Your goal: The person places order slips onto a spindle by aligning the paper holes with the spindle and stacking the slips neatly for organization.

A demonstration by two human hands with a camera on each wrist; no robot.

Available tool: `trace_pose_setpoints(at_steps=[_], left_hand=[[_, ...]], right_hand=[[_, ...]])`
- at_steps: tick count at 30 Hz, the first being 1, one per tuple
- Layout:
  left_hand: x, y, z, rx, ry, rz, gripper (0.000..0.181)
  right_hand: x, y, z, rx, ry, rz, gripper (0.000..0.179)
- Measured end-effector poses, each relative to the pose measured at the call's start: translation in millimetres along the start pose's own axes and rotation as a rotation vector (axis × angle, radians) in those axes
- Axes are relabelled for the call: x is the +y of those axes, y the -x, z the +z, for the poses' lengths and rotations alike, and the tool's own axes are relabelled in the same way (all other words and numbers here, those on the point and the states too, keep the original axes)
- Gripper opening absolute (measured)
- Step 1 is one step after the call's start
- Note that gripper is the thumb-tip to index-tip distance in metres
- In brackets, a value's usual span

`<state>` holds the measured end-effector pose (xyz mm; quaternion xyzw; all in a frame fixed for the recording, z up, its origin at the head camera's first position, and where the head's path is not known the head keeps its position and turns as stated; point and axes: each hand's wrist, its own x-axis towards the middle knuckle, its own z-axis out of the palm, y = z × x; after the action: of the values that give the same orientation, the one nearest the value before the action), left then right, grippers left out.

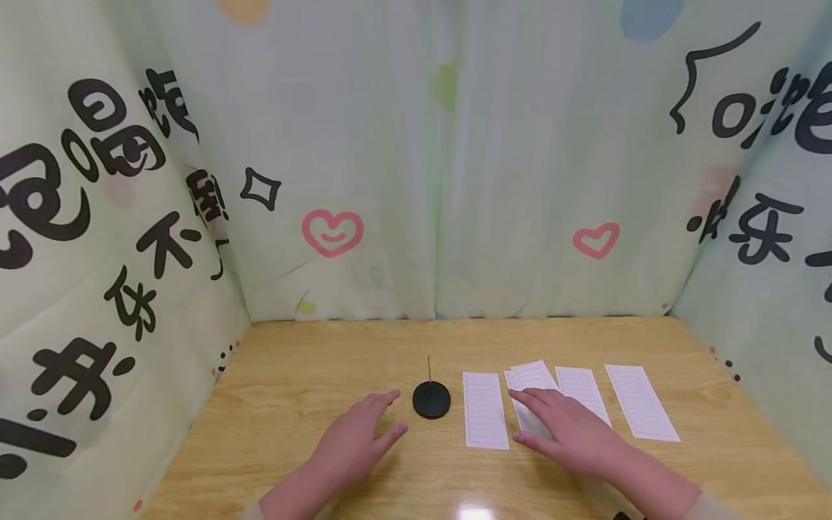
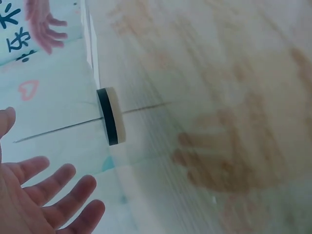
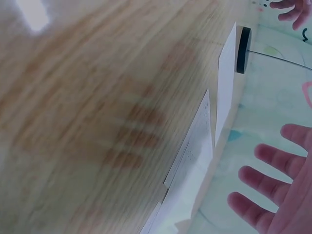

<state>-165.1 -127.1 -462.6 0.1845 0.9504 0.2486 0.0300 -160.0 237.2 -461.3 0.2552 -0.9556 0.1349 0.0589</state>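
A round black base with a thin upright spike, a paper spike (image 1: pixel 432 400), stands on the table between my two hands. My left hand (image 1: pixel 356 438) hovers just to its left, fingers spread and holding nothing; the left wrist view shows the same spike (image 2: pixel 108 117) beyond the loosely extended fingers (image 2: pixel 73 195). My right hand (image 1: pixel 572 430) hangs over the white paper slips, also holding nothing, and partly hides them. One lined slip (image 1: pixel 486 410) lies right of the spike. Overlapping slips (image 1: pixel 534 375) lie near the right fingertips, with another slip (image 1: pixel 583 388) beside them.
The farthest-right slip (image 1: pixel 642 402) lies apart on the wooden table (image 1: pixel 312 361). Printed curtains (image 1: pixel 390 144) enclose the table at the back and both sides. A small dark object (image 1: pixel 621 516) shows at the bottom edge, below the right forearm.
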Motion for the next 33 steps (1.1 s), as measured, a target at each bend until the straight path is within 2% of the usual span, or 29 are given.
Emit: trace_pose_setpoints(at_steps=[5, 13, 20, 27, 33], left_hand=[[0.5, -6.8, -1.4, -0.029, 0.081, -0.05, 0.068], [-1.1, -15.0, 1.9, -0.044, 0.099, -0.074, 0.061], [-0.9, -23.8, 4.4, -0.087, 0.199, -0.124, 0.061], [-0.9, -33.1, 7.7, -0.111, 0.25, -0.152, 0.062], [-3.9, -43.0, 12.7, -0.15, 0.354, -0.157, 0.063]], right_hand=[[4.2, -10.3, -2.1, -0.076, -0.038, 0.041, 0.064], [12.7, -22.2, 0.6, -0.12, -0.069, 0.066, 0.069], [13.1, -32.2, 6.3, -0.125, -0.074, 0.075, 0.061], [11.6, -44.5, 10.2, -0.13, -0.032, 0.122, 0.058], [9.8, -57.8, 13.3, -0.118, 0.053, 0.119, 0.054]])
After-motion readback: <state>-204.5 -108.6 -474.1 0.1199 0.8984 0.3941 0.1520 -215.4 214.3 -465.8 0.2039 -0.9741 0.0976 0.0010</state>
